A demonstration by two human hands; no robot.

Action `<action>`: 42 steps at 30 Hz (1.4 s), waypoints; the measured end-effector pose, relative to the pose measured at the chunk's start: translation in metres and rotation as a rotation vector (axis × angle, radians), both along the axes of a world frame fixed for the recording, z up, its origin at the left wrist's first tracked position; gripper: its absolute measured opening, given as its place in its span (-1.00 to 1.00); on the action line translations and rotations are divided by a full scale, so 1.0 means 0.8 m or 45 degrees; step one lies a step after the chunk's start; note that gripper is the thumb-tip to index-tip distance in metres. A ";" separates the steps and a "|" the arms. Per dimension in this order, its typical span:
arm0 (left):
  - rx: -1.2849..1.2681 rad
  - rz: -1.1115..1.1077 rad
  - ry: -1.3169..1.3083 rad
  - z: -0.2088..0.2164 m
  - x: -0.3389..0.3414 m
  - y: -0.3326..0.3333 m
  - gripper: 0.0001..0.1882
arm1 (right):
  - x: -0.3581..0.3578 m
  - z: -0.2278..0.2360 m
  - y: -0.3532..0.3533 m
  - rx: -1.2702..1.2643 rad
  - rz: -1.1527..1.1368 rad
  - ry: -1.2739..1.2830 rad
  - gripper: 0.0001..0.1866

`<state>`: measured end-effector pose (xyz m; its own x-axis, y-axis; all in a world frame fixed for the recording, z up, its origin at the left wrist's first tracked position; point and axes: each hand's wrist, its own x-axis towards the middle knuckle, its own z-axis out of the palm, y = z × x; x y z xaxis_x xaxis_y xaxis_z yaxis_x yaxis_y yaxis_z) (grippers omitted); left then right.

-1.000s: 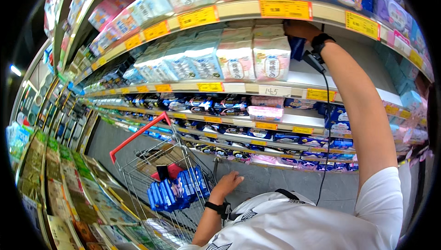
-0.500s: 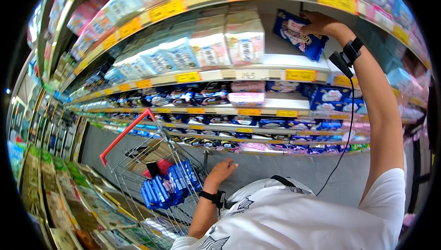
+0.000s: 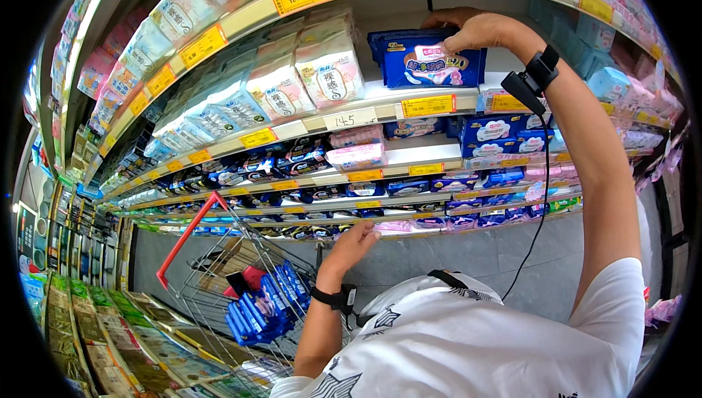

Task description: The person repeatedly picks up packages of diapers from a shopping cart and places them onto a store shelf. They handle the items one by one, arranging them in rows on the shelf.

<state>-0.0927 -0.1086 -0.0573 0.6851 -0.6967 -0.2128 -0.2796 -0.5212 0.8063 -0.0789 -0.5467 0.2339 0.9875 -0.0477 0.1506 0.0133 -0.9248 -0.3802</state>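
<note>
My right hand (image 3: 479, 31) reaches to the upper shelf and grips a dark blue pack of sanitary pads (image 3: 409, 69) by its top right corner. The thumb lies on the front and the fingers go over the top edge. The pack stands upright, with another blue edge showing behind its left side; how many packs are there I cannot tell. My left hand (image 3: 351, 248) hangs in the air beside the cart with nothing in it, fingers loosely bent and apart from the thumb. Nearest to it is the shopping cart (image 3: 191, 231), holding several blue packs (image 3: 267, 306).
Pale pink and white packs (image 3: 329, 69) stand in a row left of the blue pack. Lower shelves carry more packs, among them blue ones (image 3: 504, 135). A black cable (image 3: 542, 215) runs down from my right wrist. Other shelving (image 3: 131, 332) lines the aisle's left side.
The blue pack has gone from tilted to upright on the shelf, its front now facing me. My right hand has shifted left with it. My left hand has risen a little.
</note>
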 end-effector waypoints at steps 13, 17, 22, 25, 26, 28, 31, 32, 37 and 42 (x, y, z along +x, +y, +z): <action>0.069 -0.028 0.038 -0.005 -0.025 -0.014 -0.51 | 0.015 -0.003 -0.013 -0.122 -0.005 0.108 0.04; 0.060 -0.001 0.012 -0.009 -0.031 -0.010 -0.52 | 0.008 -0.004 -0.009 0.041 0.093 0.180 0.10; 0.068 -0.008 -0.026 -0.010 -0.033 -0.016 -0.52 | 0.021 -0.022 0.006 0.011 0.070 0.145 0.26; 0.100 -0.009 -0.034 -0.010 -0.031 -0.021 -0.51 | 0.027 -0.038 -0.004 -0.097 -0.107 0.101 0.30; 0.095 -0.003 -0.036 -0.014 -0.031 -0.021 -0.51 | 0.028 -0.041 -0.005 -0.114 -0.140 0.092 0.31; 0.098 -0.008 -0.026 -0.018 -0.031 -0.023 -0.50 | 0.023 -0.039 -0.003 -0.123 -0.161 0.049 0.31; 0.068 -0.039 -0.034 -0.016 -0.029 -0.029 -0.50 | 0.009 -0.037 0.010 -0.093 -0.120 -0.087 0.30; 0.019 -0.047 -0.064 -0.011 -0.026 -0.034 -0.51 | 0.009 -0.041 0.013 -0.078 -0.102 -0.156 0.28; -0.111 -0.016 -0.041 0.081 -0.011 -0.074 -0.62 | 0.019 -0.056 0.006 -0.061 -0.046 -0.352 0.26; -0.487 0.023 -0.641 0.198 0.002 -0.111 -0.63 | -0.003 -0.060 -0.022 0.068 -0.069 -0.323 0.24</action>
<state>-0.0909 -0.1975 0.1014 0.6489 -0.6470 0.4004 -0.6670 -0.2304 0.7086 -0.0815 -0.5643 0.1863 0.9143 -0.1141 0.3885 0.0650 -0.9056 -0.4190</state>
